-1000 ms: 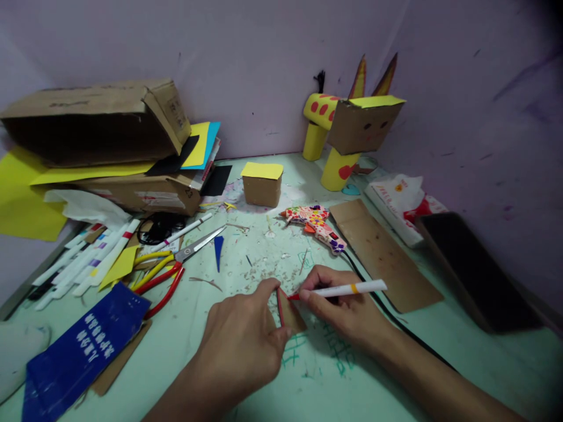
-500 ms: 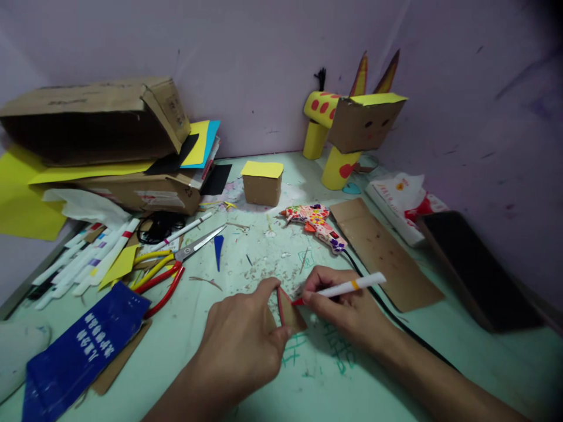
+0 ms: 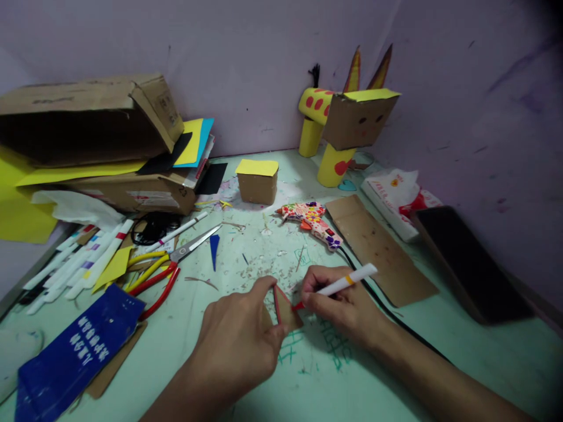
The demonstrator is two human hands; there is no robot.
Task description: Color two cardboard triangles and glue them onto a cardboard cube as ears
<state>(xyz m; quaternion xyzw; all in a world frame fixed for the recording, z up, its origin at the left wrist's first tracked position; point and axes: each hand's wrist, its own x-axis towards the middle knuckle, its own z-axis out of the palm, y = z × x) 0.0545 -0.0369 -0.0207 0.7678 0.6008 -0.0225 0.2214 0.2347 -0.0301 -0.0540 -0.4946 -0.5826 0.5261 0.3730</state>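
A small triangular piece of brown cardboard (image 3: 287,312) lies on the table, with a red line along its left edge. My left hand (image 3: 240,334) pinches it between thumb and forefinger, the fingertip at its upper point. In my right hand (image 3: 332,299) is a white marker (image 3: 352,279) with a yellow band, slanting up to the right. Its red tip (image 3: 298,306) touches the triangle's right edge. Beyond the hands lies a flower-patterned glue gun (image 3: 312,221). Green writing (image 3: 332,346) on the tabletop shows below the cardboard piece.
Scissors (image 3: 193,243), a blue packet (image 3: 79,351) and several markers (image 3: 83,264) lie at left, before cardboard boxes (image 3: 92,117). A small yellow-topped box (image 3: 258,184) and a cardboard giraffe (image 3: 352,120) stand behind. At right are a cardboard strip (image 3: 382,252) and a phone (image 3: 470,264).
The marker's tip has slid slightly down the triangle's right edge. My left hand keeps its pinch. The whole view has shifted a little.
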